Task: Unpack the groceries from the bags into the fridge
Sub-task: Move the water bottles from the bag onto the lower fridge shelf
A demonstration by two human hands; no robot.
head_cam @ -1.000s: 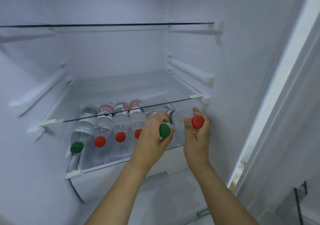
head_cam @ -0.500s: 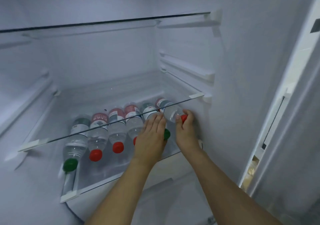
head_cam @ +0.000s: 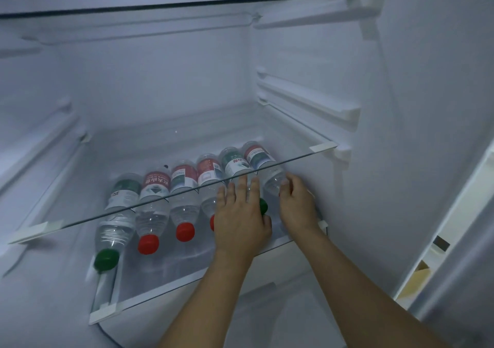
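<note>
Hands (head_cam: 264,214) on two rightmost bottles (head_cam: 256,168) of row, lower fridge shelf (head_cam: 187,287)

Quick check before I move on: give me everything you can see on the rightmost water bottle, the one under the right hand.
The rightmost water bottle is clear plastic, apparently full, with a red-and-white label. It lies on its side on the lower glass shelf, base toward the back wall and neck toward the front, last in a row of six, beside a green-labelled bottle. The right hand curls over its neck end, hiding the cap. The glass shelf above crosses the view of its middle.
</note>
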